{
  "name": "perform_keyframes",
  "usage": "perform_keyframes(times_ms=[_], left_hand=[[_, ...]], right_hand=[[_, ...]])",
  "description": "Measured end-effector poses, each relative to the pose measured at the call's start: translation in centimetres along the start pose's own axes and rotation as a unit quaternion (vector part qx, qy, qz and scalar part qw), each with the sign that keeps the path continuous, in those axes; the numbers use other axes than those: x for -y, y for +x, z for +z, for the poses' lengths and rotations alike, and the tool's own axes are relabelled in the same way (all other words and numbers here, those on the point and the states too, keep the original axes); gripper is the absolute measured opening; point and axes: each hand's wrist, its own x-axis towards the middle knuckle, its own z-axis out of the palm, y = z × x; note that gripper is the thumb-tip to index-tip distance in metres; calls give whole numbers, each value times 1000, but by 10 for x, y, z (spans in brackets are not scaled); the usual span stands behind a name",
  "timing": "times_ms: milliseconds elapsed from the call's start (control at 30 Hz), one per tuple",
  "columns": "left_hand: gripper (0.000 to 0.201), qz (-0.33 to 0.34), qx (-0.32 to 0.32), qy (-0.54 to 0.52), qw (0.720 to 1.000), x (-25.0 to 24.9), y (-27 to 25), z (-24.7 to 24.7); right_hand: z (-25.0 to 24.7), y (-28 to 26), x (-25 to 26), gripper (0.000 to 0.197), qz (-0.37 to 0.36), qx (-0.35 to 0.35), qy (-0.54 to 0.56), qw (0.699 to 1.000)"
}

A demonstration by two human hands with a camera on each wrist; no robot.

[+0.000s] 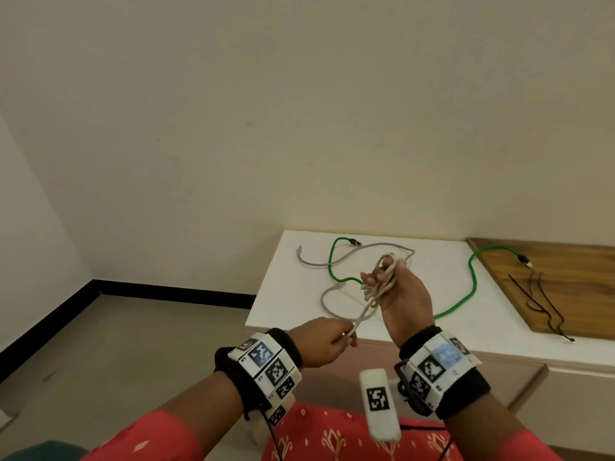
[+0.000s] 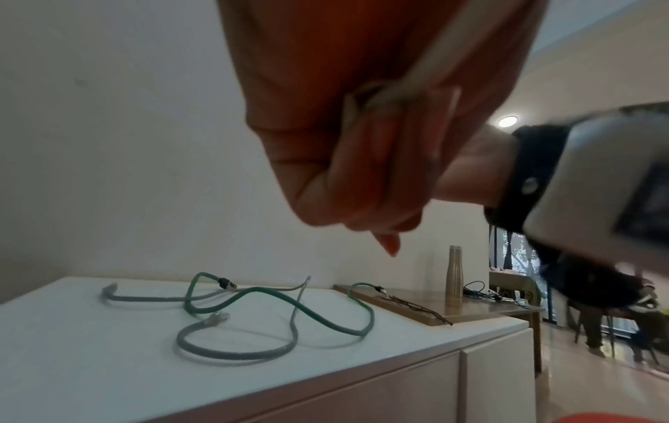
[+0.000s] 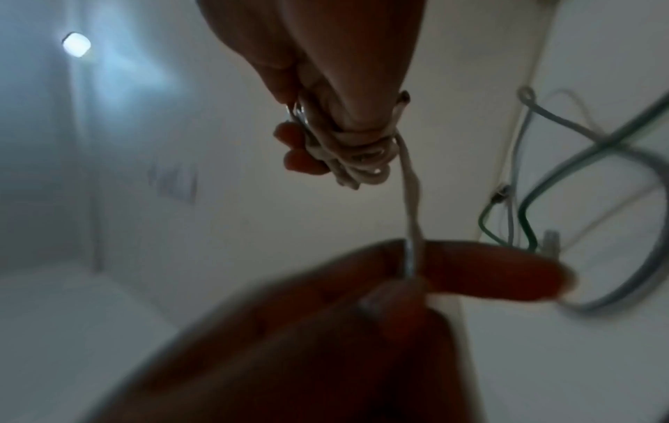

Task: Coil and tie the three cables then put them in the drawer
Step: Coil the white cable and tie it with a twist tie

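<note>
Head view shows both hands raised in front of a white worktop, at about 5 o'clock in the frame. At the centre of the action, the right hand holds a coiled white cable: its fingers curl round the bundled loops, which rise above the fist. From that bundle a free tail of the same cable runs down toward 7 o'clock to the left hand, whose fingers pinch it near its end. The left wrist view shows this pinch close up, the strand crossing the curled fingers. In the right wrist view the coil wraps the right hand's fingers and the tail drops to the other hand below.

On the worktop behind the hands, at 12 o'clock from them, lies a loose grey cable and a green cable; the two cross each other in open curves, uncoiled. The green one trails toward 3 o'clock, its dark plug resting on a wooden board that adjoins the worktop on that side. On the board, near the plug, lie thin black ties. Below the worktop's front edge are pale drawer fronts, closed. The left wrist view also shows a metal bottle standing upright farther along the wooden surface.
</note>
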Motion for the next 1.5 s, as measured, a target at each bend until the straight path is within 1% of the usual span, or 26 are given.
perform_keyframes(times_ms=[67, 100, 167, 233, 300, 367, 467, 500, 533, 633, 733, 867, 933, 967, 1000, 1033, 1100, 1133, 1167, 1267, 1333, 1367, 1400, 1433, 1467, 1500], left_hand=[[30, -1, 8, -4, 1000, -3, 0, 1], [29, -5, 12, -12, 1000, -3, 1, 1], [26, -18, 20, -21, 999, -1, 3, -3], [24, -29, 36, -26, 999, 2, 3, -9], [22, -49, 73, -31, 996, 4, 1, -16], [21, -78, 118, -39, 989, 8, -2, -24], [18, -95, 150, -59, 982, 15, -4, -31], [18, -95, 149, -63, 982, 17, -4, -32], [18, -94, 144, -68, 983, 19, -4, -33], [17, -97, 132, -100, 981, 26, -2, -37], [10, -87, 128, -127, 980, 33, -1, -42], [6, -65, 128, -149, 978, 37, -2, -46], [8, -65, 73, -180, 979, 41, -4, -52], [10, -68, 2, -211, 975, 45, -5, -56], [13, -74, -97, -247, 961, 49, -6, -61], [17, -85, -208, -283, 932, 56, -5, -65], [26, -122, -415, -333, 838, 72, -5, -72], [30, -141, -487, -348, 789, 81, -6, -74], [35, -159, -534, -368, 744, 88, -7, -77], [42, -200, -587, -471, 628, 103, -14, -86], [42, -209, -592, -520, 579, 111, -19, -95], [41, -209, -591, -532, 569, 114, -22, -99], [38, -208, -584, -537, 573, 115, -24, -103], [34, -208, -568, -532, 593, 114, -26, -105], [30, -204, -541, -519, 629, 110, -27, -105], [26, -195, -505, -495, 680, 103, -27, -102]], right_hand=[[5, -2, -11, 30, -44, -7, -146, 988], [6, -4, -16, 29, -71, -3, -238, 969], [4, -6, -25, 26, -130, 22, -412, 902], [2, -6, -30, 20, -156, 61, -542, 823], [2, -6, -32, 14, -144, 112, -639, 747], [6, -9, -30, 12, -99, 172, -700, 686], [11, -16, -28, 30, -32, 265, -744, 613], [11, -17, -27, 35, -8, 282, -745, 605], [11, -17, -27, 36, 29, 293, -733, 613], [6, -16, -23, 32, 142, 331, -665, 654], [2, -15, -22, 38, 188, 372, -597, 685], [5, -13, -23, 28, 137, 368, -657, 643], [7, -16, -20, 28, 113, 369, -668, 636], [6, -18, -20, 27, 109, 377, -664, 636], [5, -22, -18, 26, 109, 387, -653, 642], [6, -27, -18, 25, 106, 399, -640, 647], [9, -37, -19, 23, 87, 429, -623, 648], [13, -41, -19, 23, 73, 448, -623, 637], [16, -44, -20, 25, 59, 467, -634, 614], [22, -53, -26, 34, 31, 515, -679, 523], [20, -54, -30, 40, 18, 524, -702, 482], [17, -52, -32, 40, 15, 515, -713, 476], [13, -48, -32, 40, 16, 497, -723, 481], [8, -41, -30, 39, 30, 466, -729, 500], [3, -35, -27, 39, 53, 426, -726, 537], [-3, -29, -24, 35, 81, 384, -708, 587]])
